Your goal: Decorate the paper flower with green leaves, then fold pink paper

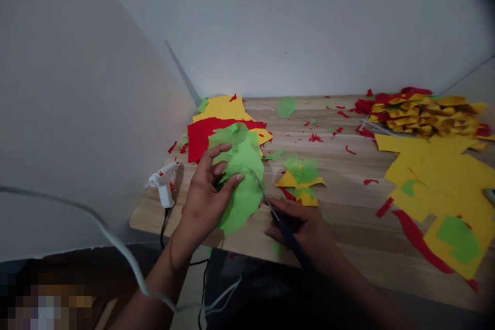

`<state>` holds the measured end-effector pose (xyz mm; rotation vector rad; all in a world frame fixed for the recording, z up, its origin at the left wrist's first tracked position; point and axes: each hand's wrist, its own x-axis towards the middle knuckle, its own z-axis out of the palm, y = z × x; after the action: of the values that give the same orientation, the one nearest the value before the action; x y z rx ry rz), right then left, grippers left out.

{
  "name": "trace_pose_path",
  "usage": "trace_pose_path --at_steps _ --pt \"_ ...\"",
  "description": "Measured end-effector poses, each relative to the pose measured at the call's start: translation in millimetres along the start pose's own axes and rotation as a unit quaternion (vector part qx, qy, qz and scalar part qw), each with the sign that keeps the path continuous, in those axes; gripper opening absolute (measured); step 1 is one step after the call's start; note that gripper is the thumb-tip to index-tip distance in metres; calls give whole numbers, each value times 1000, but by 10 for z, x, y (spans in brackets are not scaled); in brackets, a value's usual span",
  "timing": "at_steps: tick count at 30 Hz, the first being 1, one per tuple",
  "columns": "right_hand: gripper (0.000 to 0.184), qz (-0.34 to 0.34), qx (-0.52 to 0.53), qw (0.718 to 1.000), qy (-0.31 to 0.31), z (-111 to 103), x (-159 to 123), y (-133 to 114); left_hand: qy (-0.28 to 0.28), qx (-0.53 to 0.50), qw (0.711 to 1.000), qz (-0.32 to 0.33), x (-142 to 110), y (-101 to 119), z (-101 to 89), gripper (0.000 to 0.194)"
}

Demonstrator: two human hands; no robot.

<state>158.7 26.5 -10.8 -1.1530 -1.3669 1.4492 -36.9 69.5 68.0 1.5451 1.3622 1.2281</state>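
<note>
My left hand [211, 191] grips a light green sheet [245, 198], paper or felt, with thumb and fingers pinched on its left side. My right hand [297, 221] is closed around dark-handled scissors [280, 221]. Their blades lie at the right part of the green sheet, the tip over its surface. Behind the green sheet lie a red sheet [199, 144] and a yellow sheet [222, 108]. Just beyond my right hand is a small pile of yellow and green scraps [301, 175].
A white glue gun [162, 183] stands at the table's left edge, its cord hanging down. On the right are cut yellow sheets [444, 170] and a heap of yellow and red pieces [429, 113]. Red snippets dot the wooden table [348, 227]. A pale cable [112, 240] crosses the lower left.
</note>
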Motion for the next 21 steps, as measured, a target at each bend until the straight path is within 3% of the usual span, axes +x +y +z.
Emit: trace_pose_path --at_steps 4,9,15,21 --pt "48 65 65 995 -38 18 -50 -96 9 20 1000 3 0 18 -28 50" --pt "47 33 115 989 -88 19 -95 -198 -27 33 999 0 -7 61 -60 52" --pt "48 39 136 987 -74 8 -19 -165 -113 72 991 4 -48 89 -90 58" --pt "53 73 130 986 -74 -11 16 -145 -143 102 985 2 -28 88 -157 62"
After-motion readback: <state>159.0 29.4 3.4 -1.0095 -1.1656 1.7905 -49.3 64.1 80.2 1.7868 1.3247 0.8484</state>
